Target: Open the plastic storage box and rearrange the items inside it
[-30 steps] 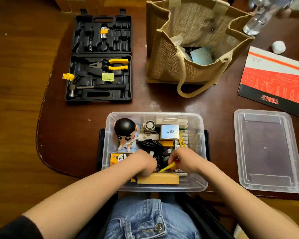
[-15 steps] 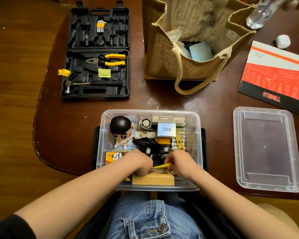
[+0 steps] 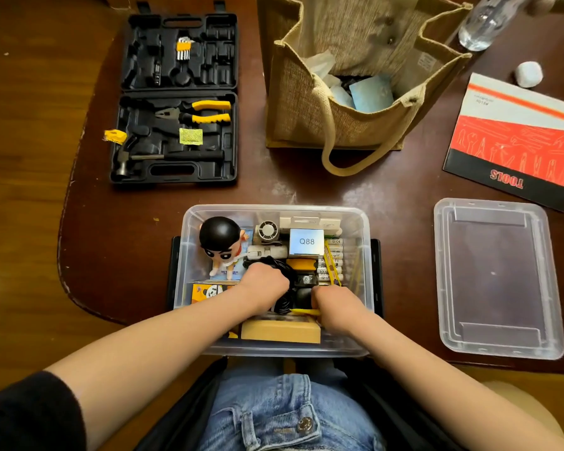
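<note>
The clear plastic storage box (image 3: pixel 275 208) stands open at the table's near edge, with its lid (image 3: pixel 495 278) lying flat to the right. Inside are a black-haired figurine (image 3: pixel 220 239), a small box marked Q88 (image 3: pixel 306 241), a row of batteries (image 3: pixel 332 255), a tan cardboard box (image 3: pixel 280 331) and a coiled black cable (image 3: pixel 282 304). My left hand (image 3: pixel 264 284) is inside the box, with its fingers curled down into the cable. Beside it, my right hand (image 3: pixel 334 304) pinches a thin yellow strip (image 3: pixel 303 310) that points left over the tan box.
An open black tool case (image 3: pixel 176 99) with pliers and a hammer lies at the far left. A jute bag (image 3: pixel 355 92) stands behind the box. A red tools booklet (image 3: pixel 518 141), a white ball (image 3: pixel 529 74) and a clear bottle (image 3: pixel 482 24) are at the far right.
My left hand has reached further into the box onto the black cable. The yellow strip in my right hand has dropped from slanted to nearly level.
</note>
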The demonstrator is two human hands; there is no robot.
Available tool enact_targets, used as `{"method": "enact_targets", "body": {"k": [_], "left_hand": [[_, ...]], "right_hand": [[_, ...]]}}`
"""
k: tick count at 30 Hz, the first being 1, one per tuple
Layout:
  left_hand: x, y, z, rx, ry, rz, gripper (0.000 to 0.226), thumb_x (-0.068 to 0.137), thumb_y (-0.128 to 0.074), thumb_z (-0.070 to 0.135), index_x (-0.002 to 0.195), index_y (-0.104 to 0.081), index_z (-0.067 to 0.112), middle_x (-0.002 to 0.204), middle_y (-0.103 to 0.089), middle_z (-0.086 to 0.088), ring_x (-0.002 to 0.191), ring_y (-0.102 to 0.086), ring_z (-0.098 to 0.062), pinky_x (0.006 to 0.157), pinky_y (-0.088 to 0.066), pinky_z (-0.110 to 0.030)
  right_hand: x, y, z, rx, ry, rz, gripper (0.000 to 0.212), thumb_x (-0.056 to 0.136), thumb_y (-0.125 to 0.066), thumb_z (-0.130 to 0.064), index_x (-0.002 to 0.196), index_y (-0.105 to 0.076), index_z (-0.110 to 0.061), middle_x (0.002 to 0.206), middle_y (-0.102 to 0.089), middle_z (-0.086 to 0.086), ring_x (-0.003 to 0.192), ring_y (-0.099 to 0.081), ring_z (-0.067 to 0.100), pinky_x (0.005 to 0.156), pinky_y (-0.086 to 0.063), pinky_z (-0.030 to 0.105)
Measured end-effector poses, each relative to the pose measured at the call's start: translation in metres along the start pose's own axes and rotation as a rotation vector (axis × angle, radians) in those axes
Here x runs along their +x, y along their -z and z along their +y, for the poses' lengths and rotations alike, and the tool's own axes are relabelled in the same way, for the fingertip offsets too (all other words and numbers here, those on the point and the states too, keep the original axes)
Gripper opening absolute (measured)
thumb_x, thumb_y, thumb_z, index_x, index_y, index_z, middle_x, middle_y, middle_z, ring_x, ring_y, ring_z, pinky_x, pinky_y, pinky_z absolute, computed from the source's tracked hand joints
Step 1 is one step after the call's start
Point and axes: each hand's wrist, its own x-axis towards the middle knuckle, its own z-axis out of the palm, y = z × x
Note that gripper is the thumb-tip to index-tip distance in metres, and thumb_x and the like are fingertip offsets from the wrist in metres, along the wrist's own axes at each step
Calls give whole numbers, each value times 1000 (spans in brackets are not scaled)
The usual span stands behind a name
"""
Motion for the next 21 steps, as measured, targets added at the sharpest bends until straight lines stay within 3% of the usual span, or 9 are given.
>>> {"method": "enact_targets", "body": {"k": [8,15,19,21], "left_hand": [[8,-1,7,116,-68,-20,15,87,-54,7,93,-66,11,97,-69,-5,88,-65,-27,62,-40,-31],[1,-4,-3,25,-54,-21,9,80,-59,17,84,-65,11,81,-65,-6,78,-64,-26,57,-40,-28],[0,-3,-6,-52,-17,-11,6,79,-61,22,78,-59,17,87,-67,-6,79,-62,-24,60,-42,-30],[2,-3,-9,-82,9,-4,17,80,-62,23,71,-49,18,87,-66,-5,73,-57,-22,60,-41,-30]], "right_hand": [[-7,7,1,-35,26,134,38,84,-51,6,120,-48,-6,108,-62,13,99,-60,33,69,-42,33],[-6,9,2,4,61,182,39,82,-51,6,118,-51,-10,106,-62,10,98,-59,30,67,-41,32],[-5,4,1,66,63,200,20,84,-56,-4,95,-55,-21,96,-62,2,91,-60,25,65,-39,28],[-2,0,2,119,63,202,18,82,-59,-6,88,-57,-24,93,-62,-1,89,-60,23,66,-41,27]]}}
